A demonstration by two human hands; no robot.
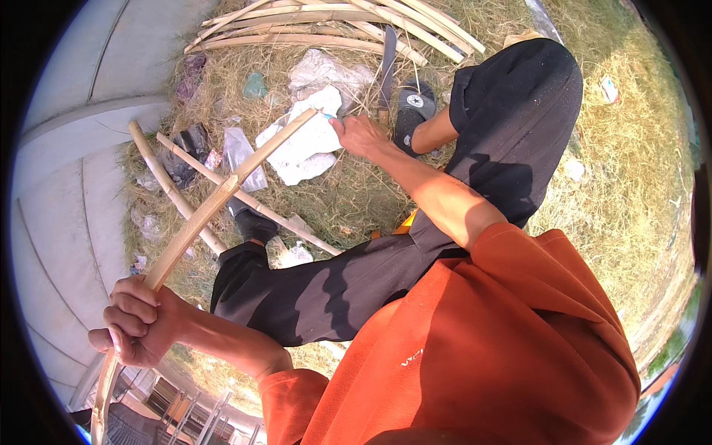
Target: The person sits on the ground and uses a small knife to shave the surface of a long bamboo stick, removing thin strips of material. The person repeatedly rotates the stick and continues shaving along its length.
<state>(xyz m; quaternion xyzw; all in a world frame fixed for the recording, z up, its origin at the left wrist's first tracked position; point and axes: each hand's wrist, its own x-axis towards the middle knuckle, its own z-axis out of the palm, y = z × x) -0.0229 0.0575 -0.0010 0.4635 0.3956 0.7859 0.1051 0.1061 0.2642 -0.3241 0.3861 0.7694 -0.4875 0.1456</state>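
Note:
A long pale bamboo strip (pixel 194 222) slants up from the lower left, with a node partway along it. My left hand (pixel 137 320) is closed around its lower part, fingers wrapped over it. The strip's far end lies over a white lump (pixel 305 141), perhaps stone, on the grass. Close by that end is my right hand (pixel 360 136), its fingers curled in. A small blue thing (pixel 326 116) shows between its fingertips and the strip's end, too small to name. Beyond the right hand lies a machete (pixel 388 70) with a dark blade, beside my shoe (pixel 412 111).
Several bamboo strips (pixel 297 30) are piled at the far side. Two more poles (pixel 174 189) cross on the grass at the left, near my other foot (pixel 252 221). A concrete wall (pixel 67 193) borders the left. Plastic scraps (pixel 241 156) litter the dry grass.

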